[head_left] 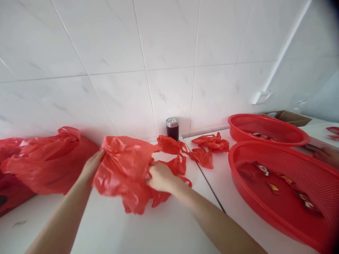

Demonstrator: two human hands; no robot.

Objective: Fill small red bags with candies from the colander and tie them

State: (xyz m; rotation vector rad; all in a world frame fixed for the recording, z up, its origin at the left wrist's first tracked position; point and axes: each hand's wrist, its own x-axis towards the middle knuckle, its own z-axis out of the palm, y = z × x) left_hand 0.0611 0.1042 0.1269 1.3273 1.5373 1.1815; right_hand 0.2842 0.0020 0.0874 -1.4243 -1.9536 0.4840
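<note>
A red plastic bag is held in the middle of the frame. It is pinched by the left hand and the right hand. Fingers are closed on it.

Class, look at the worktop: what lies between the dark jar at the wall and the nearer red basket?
In the head view, loose crumpled red bags lie between the jar and nearer basket.

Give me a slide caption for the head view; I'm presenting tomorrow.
Left hand and right hand hold a red plastic bag over a white table, beside red baskets.
</note>
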